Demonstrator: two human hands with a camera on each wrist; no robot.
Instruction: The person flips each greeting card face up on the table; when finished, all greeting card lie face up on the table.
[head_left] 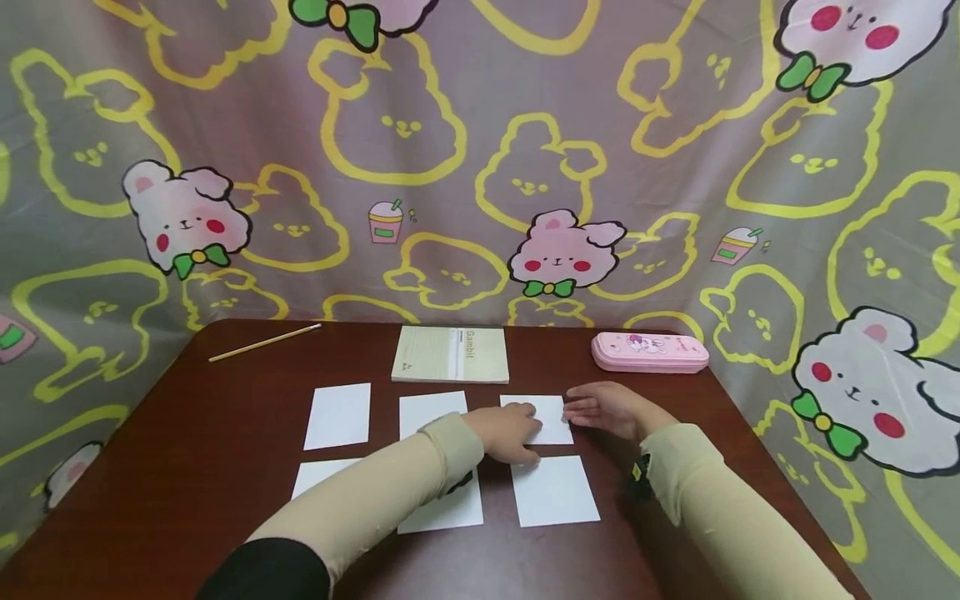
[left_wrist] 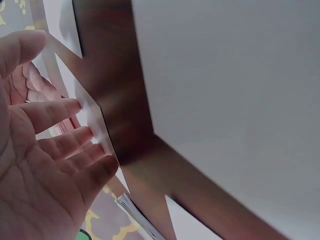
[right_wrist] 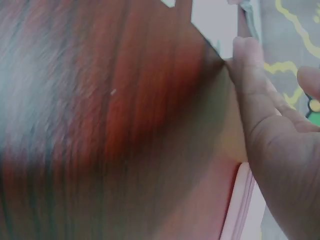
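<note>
Several blank white paper sheets lie in two rows on the dark red-brown table. My left hand (head_left: 507, 432) reaches across to the back-right sheet (head_left: 553, 427), its loosely bent fingers over that sheet's left part. In the left wrist view, the left hand's spread fingertips (left_wrist: 75, 105) are right at the paper. From the other side, my right hand (head_left: 613, 408) meets the same sheet, fingers extended and fingertips at its right edge. The right wrist view has those straight fingers (right_wrist: 248, 60) beside the paper's corner. Just in front lies the front-right sheet (head_left: 555, 492).
Behind the sheets lies a cream notebook (head_left: 431, 354) marked "Gambit". A pink pencil case (head_left: 649, 353) sits at the back right, beyond the right hand. Toward the back left is a thin yellow pencil (head_left: 264, 342). A patterned curtain (head_left: 450, 200) hangs behind the table. My left forearm covers parts of the middle sheets.
</note>
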